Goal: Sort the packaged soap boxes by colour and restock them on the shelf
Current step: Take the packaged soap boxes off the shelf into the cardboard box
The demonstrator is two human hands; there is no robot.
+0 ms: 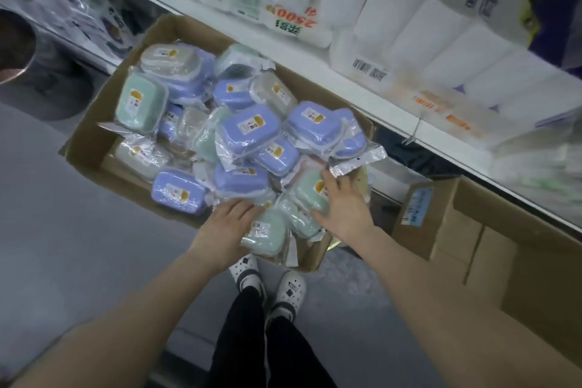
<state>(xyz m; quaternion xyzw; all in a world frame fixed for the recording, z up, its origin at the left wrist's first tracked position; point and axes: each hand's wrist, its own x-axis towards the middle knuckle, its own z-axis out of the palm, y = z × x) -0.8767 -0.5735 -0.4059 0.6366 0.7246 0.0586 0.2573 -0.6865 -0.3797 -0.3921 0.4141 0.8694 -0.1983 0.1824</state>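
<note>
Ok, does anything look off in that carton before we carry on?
The soap boxes lie jumbled in the cardboard carton, with purple, green and clear ones mixed, tilted and overlapping. Nothing looks spilled or damaged.

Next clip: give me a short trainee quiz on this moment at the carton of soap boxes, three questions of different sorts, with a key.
1. True or false: the soap boxes in the cardboard carton are already sorted into rows by colour.
2. The right hand lies with spread fingers on a soap box of which colour? A purple; B mint green; C red.
3. Name the goods on the white shelf above the carton.
Key: 1 false: purple, mint green and clear ones lie mixed in a heap. 2 B, the mint green soap box. 3 packs of white paper rolls.
</note>
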